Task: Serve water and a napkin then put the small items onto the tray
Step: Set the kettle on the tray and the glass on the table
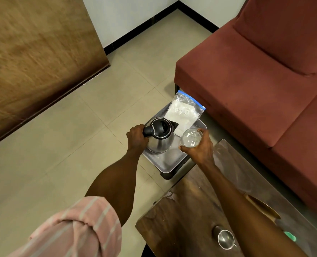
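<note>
A steel kettle (160, 137) with a black lid stands in a grey tray (169, 161) on the floor. My left hand (136, 138) grips its black handle. My right hand (200, 148) holds a clear glass (190, 138) tilted beside the kettle's spout, over the tray. A clear zip bag of white napkins (183, 113) lies across the tray's far end.
A dark wooden table with a glass top (191, 206) is at the lower right, carrying a small steel cup (225, 239), a green item (290, 236) and a wooden piece (263, 207). A red sofa (255, 75) stands to the right, a wooden door (33, 52) at the left.
</note>
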Demonstrator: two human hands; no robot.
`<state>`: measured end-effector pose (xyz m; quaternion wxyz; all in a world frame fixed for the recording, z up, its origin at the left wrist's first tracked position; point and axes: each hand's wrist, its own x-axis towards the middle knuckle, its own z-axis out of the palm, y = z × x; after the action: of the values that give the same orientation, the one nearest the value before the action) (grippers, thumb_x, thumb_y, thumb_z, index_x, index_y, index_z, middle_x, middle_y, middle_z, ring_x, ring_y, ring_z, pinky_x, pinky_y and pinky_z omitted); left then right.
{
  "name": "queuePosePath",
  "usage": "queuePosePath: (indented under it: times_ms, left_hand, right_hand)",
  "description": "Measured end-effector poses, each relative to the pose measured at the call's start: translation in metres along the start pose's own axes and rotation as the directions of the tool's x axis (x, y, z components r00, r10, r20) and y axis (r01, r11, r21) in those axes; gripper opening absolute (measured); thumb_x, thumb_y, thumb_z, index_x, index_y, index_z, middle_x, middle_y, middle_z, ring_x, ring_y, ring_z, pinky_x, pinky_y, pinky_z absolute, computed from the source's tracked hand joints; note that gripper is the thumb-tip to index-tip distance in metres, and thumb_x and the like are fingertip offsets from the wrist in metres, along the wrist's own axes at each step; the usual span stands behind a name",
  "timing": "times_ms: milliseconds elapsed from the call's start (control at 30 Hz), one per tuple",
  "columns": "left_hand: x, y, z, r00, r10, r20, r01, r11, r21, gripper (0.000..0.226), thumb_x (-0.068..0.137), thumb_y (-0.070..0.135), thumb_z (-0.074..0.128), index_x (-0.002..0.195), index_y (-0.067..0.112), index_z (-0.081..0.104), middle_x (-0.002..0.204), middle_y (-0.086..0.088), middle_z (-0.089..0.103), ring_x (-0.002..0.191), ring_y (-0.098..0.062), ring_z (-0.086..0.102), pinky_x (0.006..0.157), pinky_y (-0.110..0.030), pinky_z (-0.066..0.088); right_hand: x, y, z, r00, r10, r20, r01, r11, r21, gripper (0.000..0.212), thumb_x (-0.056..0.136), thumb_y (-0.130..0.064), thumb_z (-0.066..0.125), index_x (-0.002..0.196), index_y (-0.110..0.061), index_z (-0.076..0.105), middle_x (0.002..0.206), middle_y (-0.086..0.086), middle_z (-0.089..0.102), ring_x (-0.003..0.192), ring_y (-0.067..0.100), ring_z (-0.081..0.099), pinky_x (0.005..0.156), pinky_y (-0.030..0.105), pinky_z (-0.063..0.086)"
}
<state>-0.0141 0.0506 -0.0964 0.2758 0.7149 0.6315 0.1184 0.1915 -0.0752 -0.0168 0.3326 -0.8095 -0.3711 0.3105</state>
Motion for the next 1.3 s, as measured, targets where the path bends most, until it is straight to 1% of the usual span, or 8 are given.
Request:
queuePosePath:
  times_ms: [200,333,467,600,700,867,1100,1300]
  left_hand:
    - [-0.005,0.002,-0.009,0.999,0.026,0.028,-0.032,0.963,0.267,0.025,0.072,0.006,0.065,0.093,0.013,0.053,0.096,-0.009,0.062,0.092,-0.033,0.057,0.081,-0.040,0.036]
    - [-0.014,0.012,-0.018,0.999,0.025,0.035,-0.035,0.945,0.324,0.059,0.071,0.019,0.074,0.123,0.013,0.047,0.125,-0.008,0.050,0.116,-0.031,0.049,0.100,-0.044,0.030]
    - [-0.046,0.050,-0.031,0.953,0.302,0.024,-0.291,0.889,0.353,0.094,0.055,0.033,0.075,0.139,0.014,0.036,0.149,-0.010,0.032,0.137,-0.029,0.032,0.112,-0.052,0.022]
    - [-0.097,0.091,-0.028,0.891,0.453,0.005,-0.440,0.863,0.247,0.099,0.049,0.029,0.066,0.140,0.013,0.032,0.150,-0.010,0.033,0.138,-0.030,0.031,0.111,-0.052,0.026]
    - [-0.133,0.112,-0.019,0.899,0.433,0.068,-0.435,0.900,0.020,0.098,0.059,0.037,0.063,0.147,0.012,0.026,0.154,-0.007,0.027,0.142,-0.026,0.025,0.114,-0.047,0.025]
    - [-0.172,0.157,-0.019,0.921,0.370,0.121,-0.314,0.890,-0.330,0.091,0.062,0.036,0.076,0.140,0.019,0.033,0.135,0.002,0.049,0.123,-0.017,0.050,0.100,-0.039,0.048]
    - [-0.227,0.221,-0.030,0.883,0.458,0.100,-0.381,0.825,-0.417,0.074,0.062,0.018,0.085,0.123,0.022,0.045,0.114,0.003,0.063,0.103,-0.012,0.061,0.083,-0.028,0.052]
    - [-0.286,0.265,-0.034,0.847,0.516,0.126,-0.426,0.802,-0.419,0.074,0.060,0.040,0.082,0.124,0.026,0.048,0.112,0.006,0.062,0.102,-0.016,0.062,0.083,-0.033,0.053]
  right_hand:
    - [-0.003,-0.007,0.013,1.000,-0.015,0.009,0.015,1.000,0.010,0.093,0.055,-0.027,0.094,0.129,-0.018,0.039,0.127,0.003,0.054,0.111,0.018,0.052,0.087,0.032,0.047]
    - [-0.011,-0.012,0.012,1.000,-0.023,0.000,0.023,1.000,0.007,0.094,0.054,-0.028,0.095,0.130,-0.017,0.040,0.127,0.004,0.054,0.112,0.020,0.053,0.088,0.034,0.049]
    - [-0.022,-0.020,0.004,1.000,-0.007,-0.005,0.007,1.000,0.018,0.094,0.054,-0.028,0.094,0.130,-0.018,0.039,0.128,0.004,0.054,0.114,0.023,0.054,0.088,0.034,0.049]
    - [-0.039,-0.028,-0.014,1.000,-0.021,-0.017,0.021,1.000,-0.001,0.095,0.054,-0.031,0.093,0.131,-0.019,0.040,0.128,0.003,0.054,0.115,0.022,0.054,0.087,0.033,0.049]
    - [-0.056,-0.031,-0.036,0.998,-0.045,-0.046,0.045,0.999,0.003,0.093,0.053,-0.032,0.092,0.130,-0.019,0.041,0.125,0.001,0.055,0.115,0.022,0.055,0.087,0.034,0.050]
    - [-0.089,-0.034,-0.080,0.994,-0.064,-0.086,0.066,0.998,0.022,0.089,0.054,-0.030,0.090,0.128,-0.021,0.042,0.120,0.000,0.057,0.110,0.018,0.056,0.081,0.028,0.046]
    - [-0.144,-0.019,-0.155,0.988,-0.053,-0.145,0.065,0.995,0.079,0.088,0.054,-0.022,0.090,0.128,-0.019,0.043,0.117,-0.004,0.056,0.104,0.013,0.053,0.079,0.024,0.044]
    - [-0.192,0.016,-0.235,1.000,-0.022,0.014,0.018,0.976,0.219,0.082,0.069,-0.010,0.080,0.141,-0.015,0.042,0.131,0.000,0.056,0.120,0.017,0.056,0.102,0.034,0.048]
